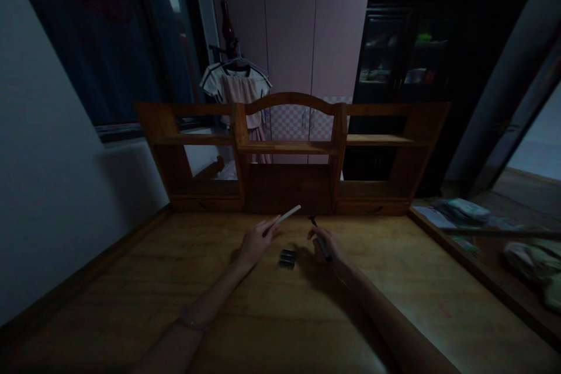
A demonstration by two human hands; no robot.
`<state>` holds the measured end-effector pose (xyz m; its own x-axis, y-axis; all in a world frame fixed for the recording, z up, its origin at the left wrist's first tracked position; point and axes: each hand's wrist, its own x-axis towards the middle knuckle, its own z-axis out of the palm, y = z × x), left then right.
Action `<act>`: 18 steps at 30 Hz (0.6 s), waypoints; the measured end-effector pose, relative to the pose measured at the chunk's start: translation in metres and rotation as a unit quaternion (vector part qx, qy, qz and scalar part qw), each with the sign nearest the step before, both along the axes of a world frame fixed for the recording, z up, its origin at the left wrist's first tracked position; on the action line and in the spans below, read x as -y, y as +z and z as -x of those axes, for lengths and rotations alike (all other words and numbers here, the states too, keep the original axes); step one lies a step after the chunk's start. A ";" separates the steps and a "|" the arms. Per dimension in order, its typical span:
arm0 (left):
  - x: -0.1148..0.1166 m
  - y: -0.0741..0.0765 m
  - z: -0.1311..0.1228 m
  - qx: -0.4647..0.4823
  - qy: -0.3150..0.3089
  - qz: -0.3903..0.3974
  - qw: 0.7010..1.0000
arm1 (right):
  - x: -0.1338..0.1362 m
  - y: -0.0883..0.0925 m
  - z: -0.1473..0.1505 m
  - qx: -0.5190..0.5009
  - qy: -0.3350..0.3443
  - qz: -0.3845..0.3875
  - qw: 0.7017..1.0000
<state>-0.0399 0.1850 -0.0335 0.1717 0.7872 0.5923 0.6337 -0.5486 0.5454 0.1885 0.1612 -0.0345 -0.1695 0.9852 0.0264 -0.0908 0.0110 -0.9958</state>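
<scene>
My left hand [255, 242] is held over a wooden desk [153, 280] and pinches a thin white stick-like object [289, 213] that points up and to the right. My right hand [329, 245] is closed around a dark slim tool [319, 236], with its tip sticking up past the fingers. Between both hands a small dark rectangular object [287, 258] lies flat on the desk. The room is dim, so finer detail of the held things is unclear.
A wooden hutch with shelves [289, 149] stands at the desk's far edge. Clothes on a hanger [239, 90] hang behind it, before a pink wardrobe [307, 41] and a dark cabinet [407, 58]. Papers and clutter [460, 213] lie to the right.
</scene>
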 end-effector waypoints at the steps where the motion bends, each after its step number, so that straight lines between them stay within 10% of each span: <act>1: 0.000 0.001 0.002 0.008 -0.004 -0.003 1.000 | 0.001 0.001 0.000 -0.010 0.001 -0.005 1.000; 8: 0.014 0.012 -0.008 -0.016 -0.069 -0.014 0.997 | -0.001 -0.003 -0.002 0.001 0.018 -0.035 0.999; 18: 0.000 0.002 0.001 0.042 -0.001 0.010 0.999 | 0.002 -0.004 -0.002 0.076 -0.026 -0.034 0.996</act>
<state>-0.0404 0.1854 -0.0317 0.1236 0.7991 0.5884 0.5833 -0.5382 0.6084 0.1907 0.1593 -0.0382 -0.1250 0.9896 0.0716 0.0637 0.0800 -0.9948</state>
